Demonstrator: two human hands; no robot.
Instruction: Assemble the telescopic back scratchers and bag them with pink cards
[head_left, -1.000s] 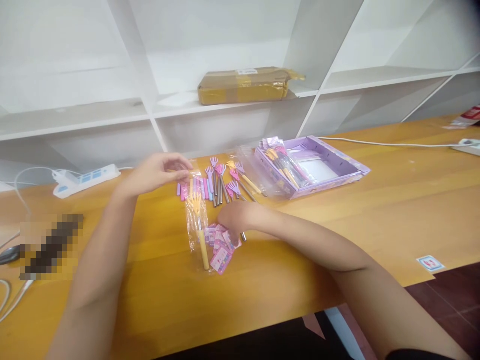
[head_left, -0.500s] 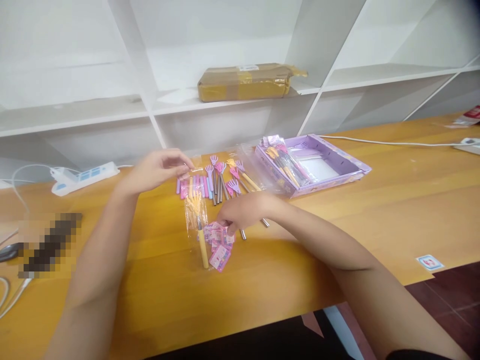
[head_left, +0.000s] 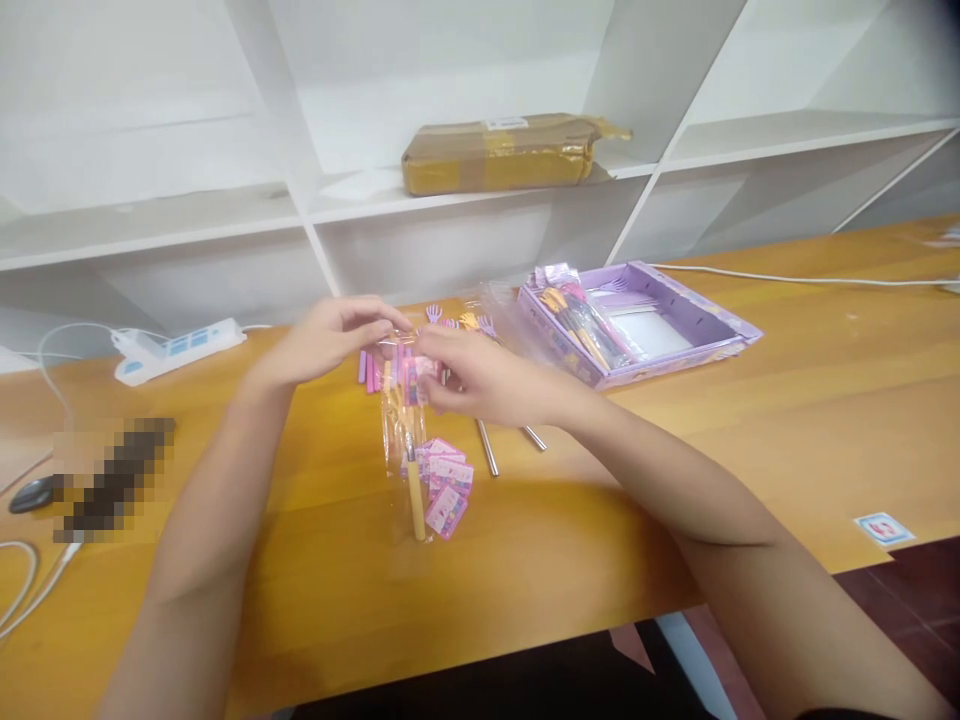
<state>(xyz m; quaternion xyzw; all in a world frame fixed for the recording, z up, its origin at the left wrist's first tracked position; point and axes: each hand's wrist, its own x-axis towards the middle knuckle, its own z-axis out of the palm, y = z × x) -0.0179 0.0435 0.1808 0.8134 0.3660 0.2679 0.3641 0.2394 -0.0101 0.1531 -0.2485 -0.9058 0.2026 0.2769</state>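
My left hand point(head_left: 341, 335) pinches the top of a clear plastic bag point(head_left: 391, 440), which hangs down over the table. Inside the bag is a yellow hand-shaped back scratcher point(head_left: 415, 495) with its handle end down. Between the thumb and fingers of my right hand point(head_left: 480, 375) is a small pink printed card point(head_left: 417, 380), held at the upper part of the bag. Several more pink cards point(head_left: 450, 475) lie fanned on the table just right of the bag. Behind my hands, loose back scratchers point(head_left: 434, 314) with metal rods and pink and purple handles point(head_left: 366, 368) are partly hidden.
A purple open box point(head_left: 675, 362) with bagged back scratchers point(head_left: 577, 325) stands at the right rear. A taped cardboard parcel point(head_left: 499, 160) rests on the white shelf. A white power strip point(head_left: 184, 348), cables and a black mouse point(head_left: 36, 494) lie at the left.
My right hand has risen from the card pile to the bag's top with one pink card in its fingers. The left hand still holds the bag. The view has shifted slightly.
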